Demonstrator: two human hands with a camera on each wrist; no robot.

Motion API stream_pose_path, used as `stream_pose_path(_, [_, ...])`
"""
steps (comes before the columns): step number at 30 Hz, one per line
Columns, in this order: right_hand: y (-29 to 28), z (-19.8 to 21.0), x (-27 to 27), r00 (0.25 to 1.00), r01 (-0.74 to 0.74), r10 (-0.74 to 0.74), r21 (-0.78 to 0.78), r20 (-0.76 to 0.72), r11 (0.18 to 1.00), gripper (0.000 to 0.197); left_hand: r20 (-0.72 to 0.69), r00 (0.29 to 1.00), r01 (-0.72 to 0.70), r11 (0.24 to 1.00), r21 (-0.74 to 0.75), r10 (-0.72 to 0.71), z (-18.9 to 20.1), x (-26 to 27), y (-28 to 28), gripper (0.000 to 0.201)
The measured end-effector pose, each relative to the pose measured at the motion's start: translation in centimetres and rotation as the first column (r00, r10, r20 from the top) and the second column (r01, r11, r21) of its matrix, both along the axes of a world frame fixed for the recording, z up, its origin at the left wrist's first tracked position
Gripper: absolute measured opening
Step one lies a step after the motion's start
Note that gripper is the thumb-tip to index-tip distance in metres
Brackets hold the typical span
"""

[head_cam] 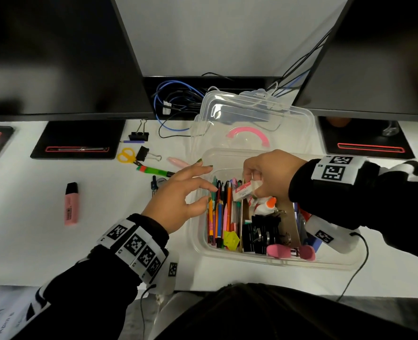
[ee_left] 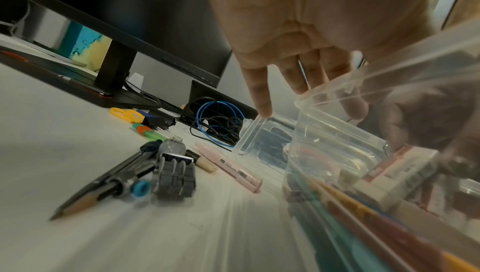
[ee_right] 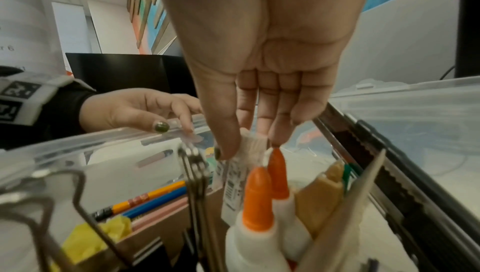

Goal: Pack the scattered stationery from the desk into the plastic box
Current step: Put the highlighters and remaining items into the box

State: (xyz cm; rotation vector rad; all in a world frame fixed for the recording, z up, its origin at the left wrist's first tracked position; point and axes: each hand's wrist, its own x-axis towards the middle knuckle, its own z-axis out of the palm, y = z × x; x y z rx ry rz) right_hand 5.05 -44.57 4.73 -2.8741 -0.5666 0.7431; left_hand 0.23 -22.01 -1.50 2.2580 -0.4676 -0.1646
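The right hand [head_cam: 270, 176] covers one end of the white boxed eraser with red print [head_cam: 246, 191]; its label is too small to read. The clear plastic box [head_cam: 204, 244] blurs the eraser in the left wrist view. The black sleeve hides the box's right compartment. The near counter [ee_left: 182, 235] is streaked with motion blur.
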Motion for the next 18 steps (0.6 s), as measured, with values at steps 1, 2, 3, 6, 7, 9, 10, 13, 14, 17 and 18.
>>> stream_pose_path(1, [0.0, -0.3, 0.0, 1.000, 0.003, -0.003, -0.003, -0.003, 1.000, 0.030, 0.002, 1.000, 0.000, 1.000, -0.004, 0.000, -0.1, 0.0, 0.0, 0.026])
stream_pose_path(2, [0.1, -0.6, 0.1, 1.000, 0.011, -0.011, -0.001, -0.004, 1.000, 0.031, 0.003, 1.000, -0.001, 1.000, -0.011, 0.001, -0.1, 0.0, 0.0, 0.026])
stream_pose_path(3, [0.1, -0.8, 0.1, 1.000, 0.019, -0.019, 0.005, -0.001, 1.000, 0.031, 0.002, 1.000, -0.002, 1.000, -0.018, 0.002, -0.1, 0.0, 0.0, 0.026])
stream_pose_path(6, [0.3, -1.2, 0.1, 0.999, 0.039, -0.039, 0.023, 0.005, 0.999, 0.029, -0.002, 1.000, -0.002, 0.999, -0.035, 0.001, -0.1, -0.1, 0.0, 0.027])
stream_pose_path(7, [0.4, -1.4, 0.0, 0.999, 0.036, -0.036, 0.021, 0.003, 0.999, 0.028, -0.004, 1.000, -0.002, 0.999, -0.038, 0.002, -0.1, -0.1, 0.0, 0.027])
stream_pose_path(9, [0.6, -1.7, -0.2, 1.000, 0.004, -0.004, 0.000, 0.011, 1.000, 0.026, -0.009, 1.000, -0.002, 0.999, -0.046, 0.001, -0.2, -0.1, 0.0, 0.026])
stream_pose_path(10, [0.7, -1.8, -0.3, 1.000, -0.013, 0.013, -0.010, 0.016, 1.000, 0.025, -0.012, 1.000, -0.003, 0.999, -0.050, 0.002, -0.2, -0.1, 0.0, 0.025])
stream_pose_path(13, [0.6, -2.4, -0.4, 0.999, -0.026, 0.026, -0.012, 0.027, 1.000, 0.026, -0.023, 1.000, -0.006, 0.998, -0.054, 0.005, -0.2, -0.1, 0.0, 0.024])
stream_pose_path(14, [0.6, -2.4, -0.3, 0.999, -0.021, 0.021, -0.015, 0.027, 1.000, 0.025, -0.024, 1.000, -0.007, 0.999, -0.053, 0.006, -0.2, -0.1, 0.0, 0.024])
stream_pose_path(17, [0.4, -2.6, -0.2, 1.000, 0.007, -0.007, -0.030, 0.021, 1.000, 0.025, -0.021, 1.000, -0.007, 0.999, -0.050, 0.006, -0.3, -0.1, 0.0, 0.024])
stream_pose_path(18, [0.3, -2.5, -0.3, 1.000, 0.016, -0.015, -0.032, 0.023, 0.999, 0.026, -0.022, 1.000, -0.006, 0.999, -0.050, 0.005, -0.3, -0.1, 0.0, 0.024])
